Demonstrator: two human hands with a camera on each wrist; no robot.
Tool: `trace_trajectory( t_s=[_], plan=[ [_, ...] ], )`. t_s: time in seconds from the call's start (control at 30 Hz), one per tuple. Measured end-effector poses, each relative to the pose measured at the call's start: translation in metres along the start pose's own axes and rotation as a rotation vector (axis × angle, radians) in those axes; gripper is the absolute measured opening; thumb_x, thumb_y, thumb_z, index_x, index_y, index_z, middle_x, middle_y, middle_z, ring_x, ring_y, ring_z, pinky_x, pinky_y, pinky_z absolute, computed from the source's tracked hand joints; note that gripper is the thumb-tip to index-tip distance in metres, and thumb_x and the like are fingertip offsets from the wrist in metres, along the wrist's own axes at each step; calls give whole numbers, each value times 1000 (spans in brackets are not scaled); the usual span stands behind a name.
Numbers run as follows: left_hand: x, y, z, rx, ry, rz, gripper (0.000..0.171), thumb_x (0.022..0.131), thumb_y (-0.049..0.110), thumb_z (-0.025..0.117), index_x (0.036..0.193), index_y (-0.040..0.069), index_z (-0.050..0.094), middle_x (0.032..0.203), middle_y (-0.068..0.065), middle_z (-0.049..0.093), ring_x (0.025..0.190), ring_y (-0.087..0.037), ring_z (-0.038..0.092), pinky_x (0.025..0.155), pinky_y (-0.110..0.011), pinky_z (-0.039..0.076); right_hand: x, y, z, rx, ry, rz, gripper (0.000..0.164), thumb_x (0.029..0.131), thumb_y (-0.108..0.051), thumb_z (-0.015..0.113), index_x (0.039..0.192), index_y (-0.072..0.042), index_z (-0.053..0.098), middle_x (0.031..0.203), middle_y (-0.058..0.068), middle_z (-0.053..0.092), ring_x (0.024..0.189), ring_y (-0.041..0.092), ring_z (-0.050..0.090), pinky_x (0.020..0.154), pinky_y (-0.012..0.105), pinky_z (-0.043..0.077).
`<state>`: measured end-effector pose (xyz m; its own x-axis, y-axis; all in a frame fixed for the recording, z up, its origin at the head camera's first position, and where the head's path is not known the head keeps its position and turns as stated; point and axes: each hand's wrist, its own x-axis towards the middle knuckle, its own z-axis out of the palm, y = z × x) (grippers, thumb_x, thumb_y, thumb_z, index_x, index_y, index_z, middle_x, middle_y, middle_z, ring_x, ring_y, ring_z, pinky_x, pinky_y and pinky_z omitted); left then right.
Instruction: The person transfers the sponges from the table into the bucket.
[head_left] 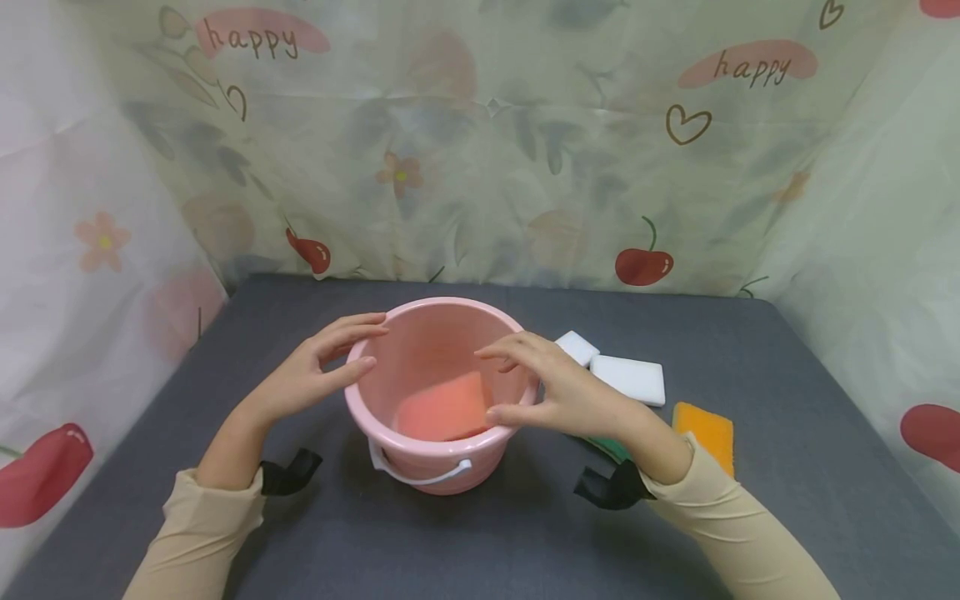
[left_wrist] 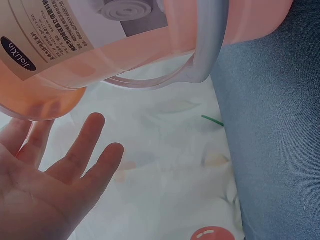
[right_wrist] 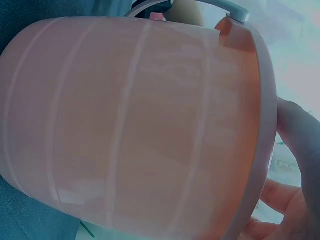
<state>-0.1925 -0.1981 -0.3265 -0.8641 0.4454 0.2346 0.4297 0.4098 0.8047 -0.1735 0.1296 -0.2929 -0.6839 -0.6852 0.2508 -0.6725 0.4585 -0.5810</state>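
Head view: bucket (head_left: 442, 346), dark tabletop (head_left: 465, 554), printed cloth (head_left: 487, 175)

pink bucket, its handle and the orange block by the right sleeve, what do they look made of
Pink bucket: probably glossy plastic; the wall is smooth, with soft highlights along the rim. Handle: likely plastic too, smooth and pale, with a moulded-looking curve. Orange block: perhaps sponge foam, matte with no shine; any pores are too small to tell.

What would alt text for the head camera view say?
A person's left hand and right hand flank a pink bucket with a coral sponge inside. On the dark table, to its right, lie two white blocks and an orange sponge.
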Motion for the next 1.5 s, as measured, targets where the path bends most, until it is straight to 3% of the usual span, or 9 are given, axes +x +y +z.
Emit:
trace_trajectory(
  t_s=[0.3, 0.63, 0.83, 1.17, 1.5],
  plan=[
    [0, -1, 1, -7, 1, 9, 44, 91, 16, 59, 134, 18, 51, 145, 2, 40, 128, -4, 37, 97, -10, 36, -4, -1, -5, -6, 15, -3, 51, 81, -27, 72, 128, -19, 53, 124, 1, 55, 109, 18, 53, 87, 34, 47],
    [0, -1, 1, 2, 1, 2, 44, 91, 17, 59, 134, 19, 51, 145, 2, 40, 130, -11, 37, 97, -11, 36, -16, 10, -23, -49, 168, -63, 42, 81, -17, 72, 121, -12, 59, 115, 2, 61, 106, 14, 54, 93, 31, 44],
    [0, -1, 0, 7, 2, 2, 44, 91, 17, 59, 134, 19, 51, 145, 3, 40, 130, -10, 37, 98, -11, 35, -28, 26, -36, -85, 202, 41, 41, 84, -19, 70, 123, -18, 58, 121, -3, 58, 111, 13, 52, 92, 36, 44],
    [0, -1, 0, 0, 0, 6, 44, 91, 16, 59, 134, 19, 51, 145, 3, 40, 129, -6, 37, 98, -11, 35, -48, 58, -46, -132, 220, 149, 41, 86, -17, 67, 125, -13, 56, 121, 3, 59, 109, 19, 55, 93, 30, 44],
    [-1, -1, 1, -10, -1, -2, 44, 91, 16, 59, 134, 19, 50, 145, 3, 39, 128, -4, 37, 97, -11, 36, -69, 99, -55, -69, 193, 359, 48, 89, -26, 63, 131, -7, 48, 130, 14, 51, 116, 34, 51, 100, 53, 37]
  ],
)
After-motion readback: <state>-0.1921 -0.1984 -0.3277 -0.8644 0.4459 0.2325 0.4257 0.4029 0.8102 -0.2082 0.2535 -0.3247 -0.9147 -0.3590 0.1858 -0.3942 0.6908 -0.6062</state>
